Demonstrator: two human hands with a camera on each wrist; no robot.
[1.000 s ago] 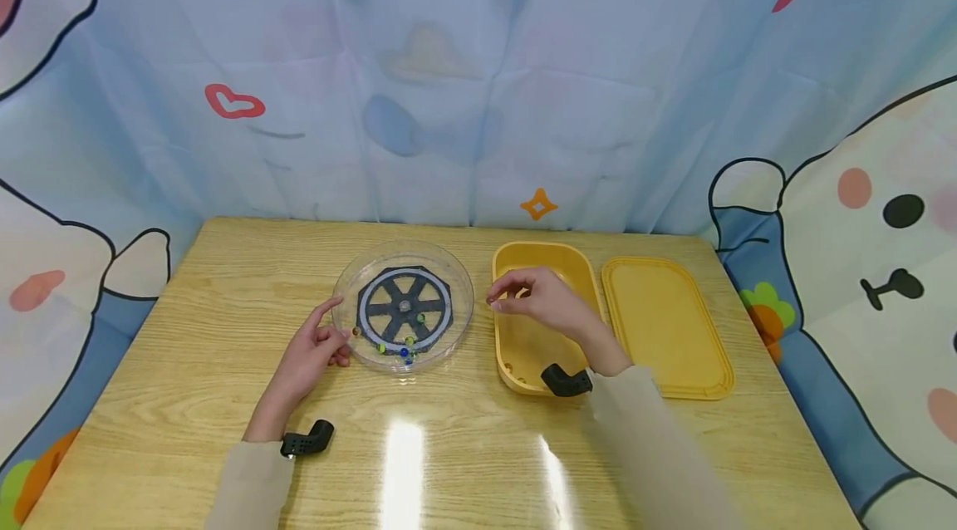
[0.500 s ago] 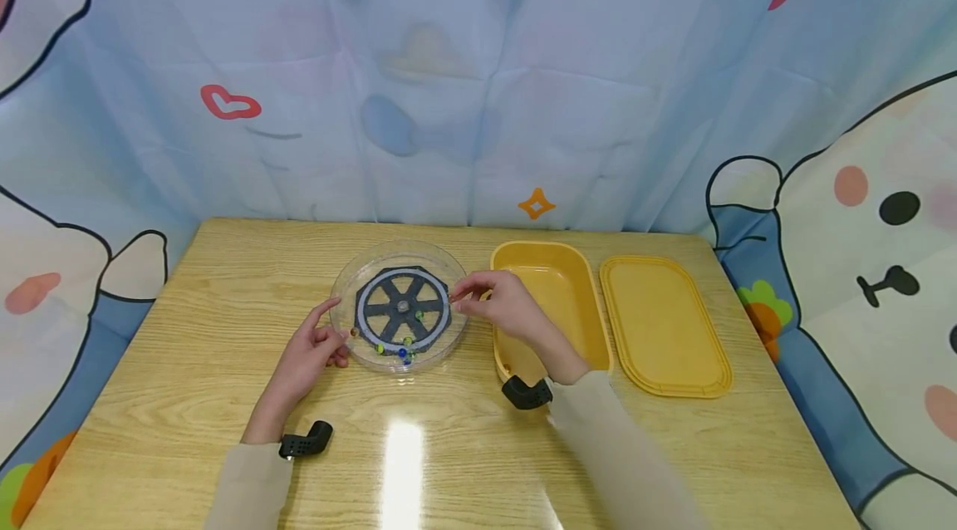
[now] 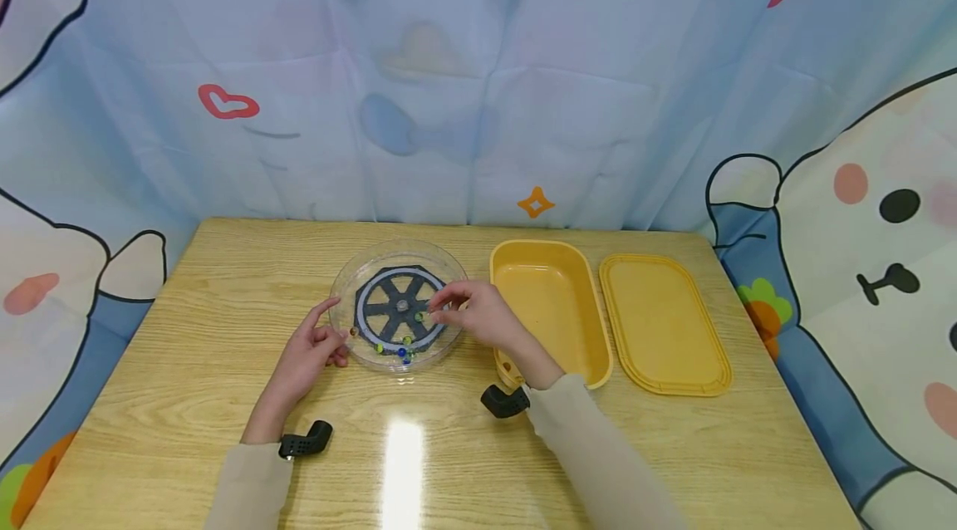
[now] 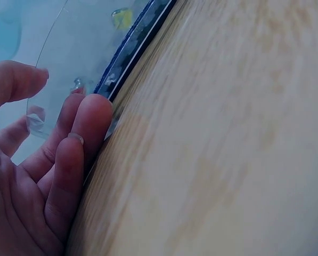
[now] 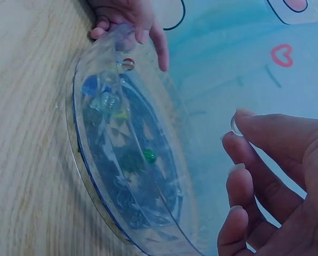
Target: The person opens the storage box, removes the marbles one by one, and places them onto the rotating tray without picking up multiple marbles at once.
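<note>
A clear round dish (image 3: pixel 404 245) stands on the table, with a dark six-spoked wheel shape (image 3: pixel 403 285) showing through its bottom. Several glass marbles lie inside, among them a blue marble (image 3: pixel 401 353), a green marble (image 5: pixel 149 156) and an orange-brown marble (image 3: pixel 354 332). My left hand (image 3: pixel 305 355) grips the dish's left rim, index finger stretched along the edge and the other fingers curled low against the side. Over the dish's right part, my right hand (image 3: pixel 478 314) pinches a small clear marble (image 5: pixel 235 126) between thumb and index finger; the fingertips hide most of it.
Right of the dish is a yellow plastic box (image 3: pixel 549 289) with a marble (image 3: pixel 507 368) near its front left corner. Its flat yellow lid (image 3: pixel 665 322) lies farther right. A patterned curtain (image 3: pixel 449 139) hangs behind the wooden table (image 3: pixel 187 397).
My right hand has moved left with the pinched marble, from over the yellow box to over the dish. My left hand has stayed at the dish's rim.
</note>
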